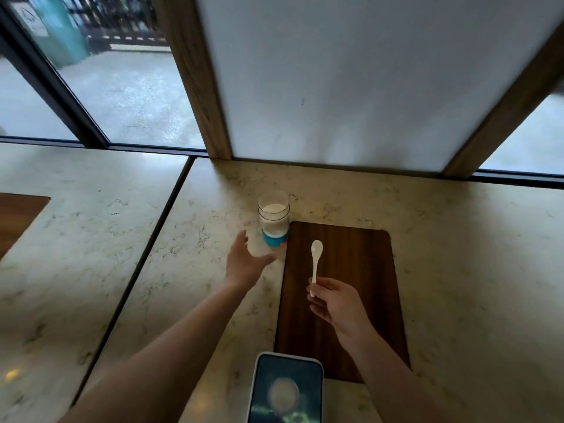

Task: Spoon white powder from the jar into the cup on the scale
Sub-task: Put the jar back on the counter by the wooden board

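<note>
A clear jar (pixel 273 216) with a blue base holds white powder and stands on the marble counter at the far left corner of a wooden board (pixel 351 300). My left hand (pixel 244 264) is just left of the jar, fingers curled around a blurred, see-through object that looks like a clear cup (pixel 259 244). My right hand (pixel 335 303) hovers over the board and pinches the handle end of a white spoon (pixel 316 261), bowl pointing away from me and empty. A flat scale (pixel 287 389) with a dark glossy top and white rim lies at the near edge, nothing on it.
The marble counter (pixel 457 270) runs left and right, with a dark seam (pixel 146 254) on the left. A white panel between wooden posts (pixel 198 87) rises right behind the jar. Windows flank it. Another wooden inlay (pixel 15 218) sits far left.
</note>
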